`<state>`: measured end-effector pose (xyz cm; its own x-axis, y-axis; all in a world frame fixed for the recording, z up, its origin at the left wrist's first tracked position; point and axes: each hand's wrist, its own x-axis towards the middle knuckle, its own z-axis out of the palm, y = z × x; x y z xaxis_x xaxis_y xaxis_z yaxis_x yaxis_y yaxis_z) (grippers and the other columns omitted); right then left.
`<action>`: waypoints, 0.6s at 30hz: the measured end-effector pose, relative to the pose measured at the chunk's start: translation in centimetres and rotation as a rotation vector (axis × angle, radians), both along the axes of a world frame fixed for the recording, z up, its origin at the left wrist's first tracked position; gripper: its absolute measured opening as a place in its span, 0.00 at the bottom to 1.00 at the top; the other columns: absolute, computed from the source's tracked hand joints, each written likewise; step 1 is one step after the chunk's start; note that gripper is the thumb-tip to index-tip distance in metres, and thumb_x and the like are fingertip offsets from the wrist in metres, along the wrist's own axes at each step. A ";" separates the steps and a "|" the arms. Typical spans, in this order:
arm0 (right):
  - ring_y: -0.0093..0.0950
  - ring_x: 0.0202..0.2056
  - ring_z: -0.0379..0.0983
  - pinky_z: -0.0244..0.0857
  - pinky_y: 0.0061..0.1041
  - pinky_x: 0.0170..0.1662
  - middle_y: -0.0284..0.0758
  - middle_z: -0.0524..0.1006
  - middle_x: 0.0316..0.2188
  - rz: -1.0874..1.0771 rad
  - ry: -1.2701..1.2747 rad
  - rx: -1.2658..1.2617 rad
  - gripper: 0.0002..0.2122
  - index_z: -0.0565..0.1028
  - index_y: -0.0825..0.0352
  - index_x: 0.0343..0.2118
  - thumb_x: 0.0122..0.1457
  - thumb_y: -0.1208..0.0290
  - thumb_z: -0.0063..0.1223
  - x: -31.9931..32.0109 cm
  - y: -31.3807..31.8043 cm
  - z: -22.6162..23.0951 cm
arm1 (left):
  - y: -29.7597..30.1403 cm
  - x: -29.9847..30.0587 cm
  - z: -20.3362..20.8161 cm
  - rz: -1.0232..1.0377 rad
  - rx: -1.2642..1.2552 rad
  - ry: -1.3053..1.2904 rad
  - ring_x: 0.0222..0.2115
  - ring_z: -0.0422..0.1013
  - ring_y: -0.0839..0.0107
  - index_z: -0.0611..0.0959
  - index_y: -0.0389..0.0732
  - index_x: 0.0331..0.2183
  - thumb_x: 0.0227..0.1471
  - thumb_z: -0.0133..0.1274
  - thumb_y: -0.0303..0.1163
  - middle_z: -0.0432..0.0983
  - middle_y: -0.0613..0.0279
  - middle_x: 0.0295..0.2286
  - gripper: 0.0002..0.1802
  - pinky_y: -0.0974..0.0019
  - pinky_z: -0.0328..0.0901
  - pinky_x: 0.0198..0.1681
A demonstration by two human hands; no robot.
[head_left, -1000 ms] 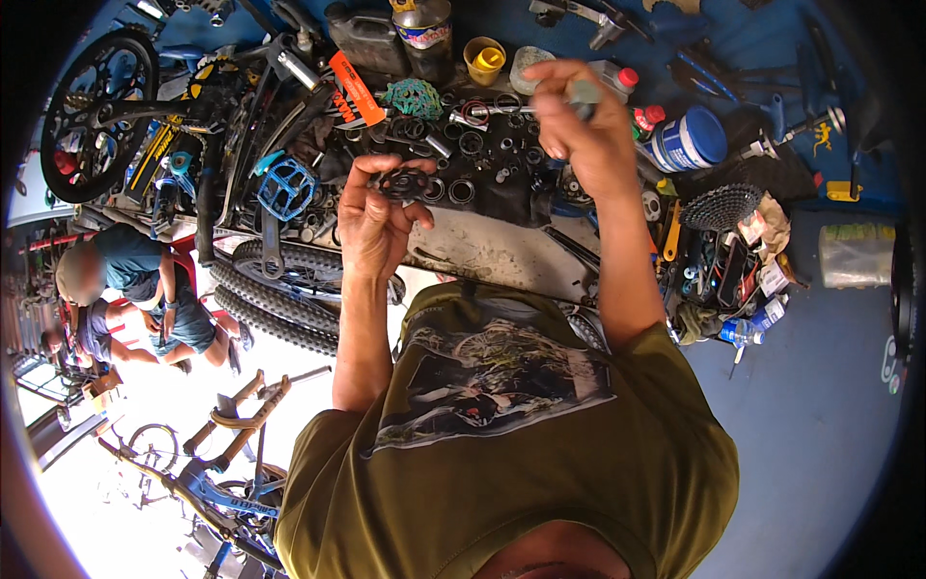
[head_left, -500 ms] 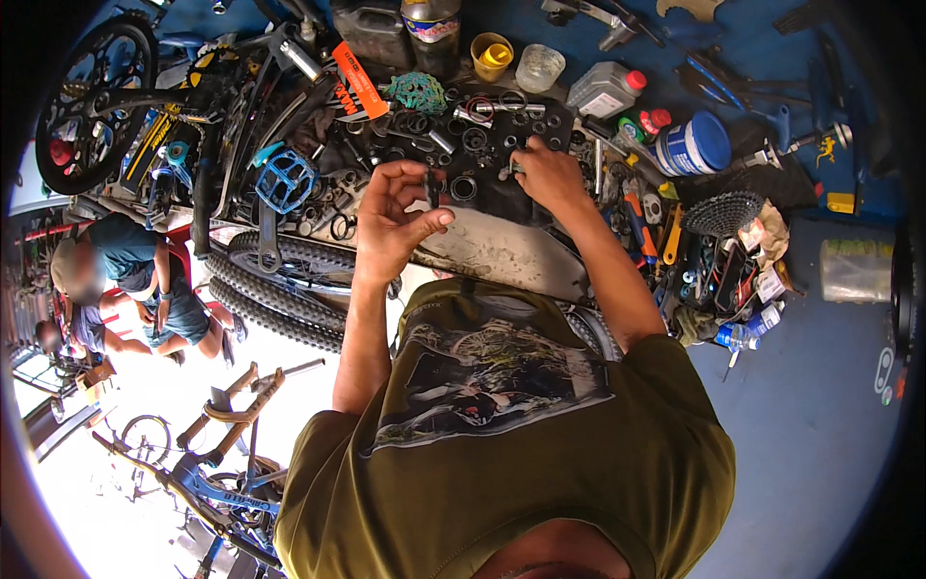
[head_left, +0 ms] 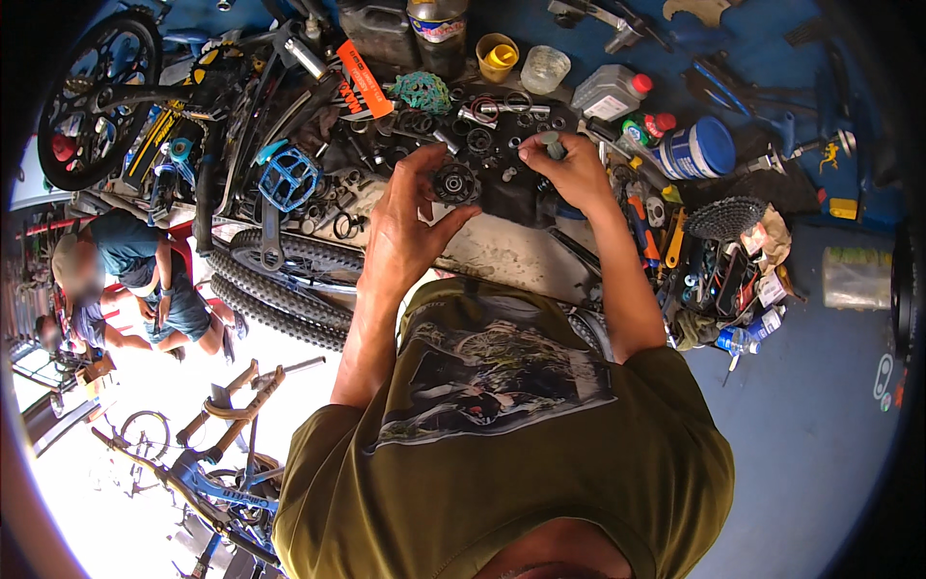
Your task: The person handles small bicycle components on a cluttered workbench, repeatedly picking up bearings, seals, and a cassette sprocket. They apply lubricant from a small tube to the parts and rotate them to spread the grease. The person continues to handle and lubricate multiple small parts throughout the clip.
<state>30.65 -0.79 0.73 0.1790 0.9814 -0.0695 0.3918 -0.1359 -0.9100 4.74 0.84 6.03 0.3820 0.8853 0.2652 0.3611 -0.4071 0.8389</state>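
Observation:
My left hand (head_left: pixel 400 227) grips a dark, round bicycle part (head_left: pixel 454 183) by its edge, between thumb and fingers. Its face is turned up, showing a ringed centre that resembles a bearing. To the right, my right hand (head_left: pixel 581 176) pinches a small grey-green cylindrical piece (head_left: pixel 553 146) whose exact kind I cannot make out. The two hands are apart, both above a dark cloth (head_left: pixel 508 198) on the cluttered bench. Beyond them lie loose rings, among them a dark ring (head_left: pixel 479 138), and a silver metal tube (head_left: pixel 447 142).
A blue pedal (head_left: pixel 289 180) and tyres (head_left: pixel 280 299) are at left. A cassette (head_left: pixel 723 218), a blue-and-white tub (head_left: pixel 696 147) and a grey bottle (head_left: pixel 610 93) stand right. Two cups, one a yellow cup (head_left: pixel 498 56), sit at the back. Another person (head_left: pixel 145 265) sits far left.
My left hand has turned the round part from edge-on to face up and moved slightly right. My right hand has risen off the bench parts, with the small cylindrical piece now visible in its fingers.

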 end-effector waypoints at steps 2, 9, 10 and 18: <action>0.17 0.31 0.73 0.67 0.21 0.38 0.29 0.81 0.28 -0.025 0.116 -0.006 0.07 0.82 0.68 0.34 0.57 0.70 0.64 -1.0 -0.2 2.6 | 0.1 0.2 -0.1 -0.018 0.026 -0.001 0.27 0.68 0.76 0.72 0.39 0.54 0.36 0.74 0.27 0.78 0.55 0.45 0.43 0.72 0.69 0.29; 0.11 0.19 0.63 0.55 0.15 0.20 0.29 0.78 0.25 -0.030 0.540 -0.060 0.08 0.80 0.68 0.36 0.57 0.71 0.63 -1.2 -0.9 4.1 | 0.1 0.8 0.0 -0.028 0.030 -0.004 0.28 0.68 0.75 0.72 0.39 0.53 0.37 0.74 0.27 0.77 0.56 0.45 0.41 0.72 0.69 0.29; 0.10 0.17 0.61 0.53 0.15 0.18 0.29 0.78 0.25 -0.034 0.595 -0.045 0.08 0.80 0.69 0.36 0.57 0.71 0.63 -1.4 -1.0 4.1 | 0.1 0.8 -0.1 -0.032 0.024 -0.004 0.28 0.68 0.75 0.72 0.39 0.53 0.37 0.74 0.27 0.77 0.56 0.45 0.41 0.72 0.69 0.29; 0.35 0.30 0.79 0.71 0.32 0.36 0.37 0.82 0.29 -0.005 -0.203 0.002 0.11 0.79 0.66 0.39 0.56 0.67 0.60 -1.0 0.8 -2.0 | -0.1 0.7 -0.2 -0.029 -0.021 0.004 0.27 0.68 0.77 0.74 0.39 0.52 0.37 0.74 0.27 0.78 0.59 0.45 0.39 0.72 0.69 0.28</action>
<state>29.67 -0.01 -1.26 0.1942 0.9805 -0.0300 0.5665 -0.1370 -0.8126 5.49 0.75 5.79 0.4087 0.8793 0.2447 0.3530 -0.3995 0.8460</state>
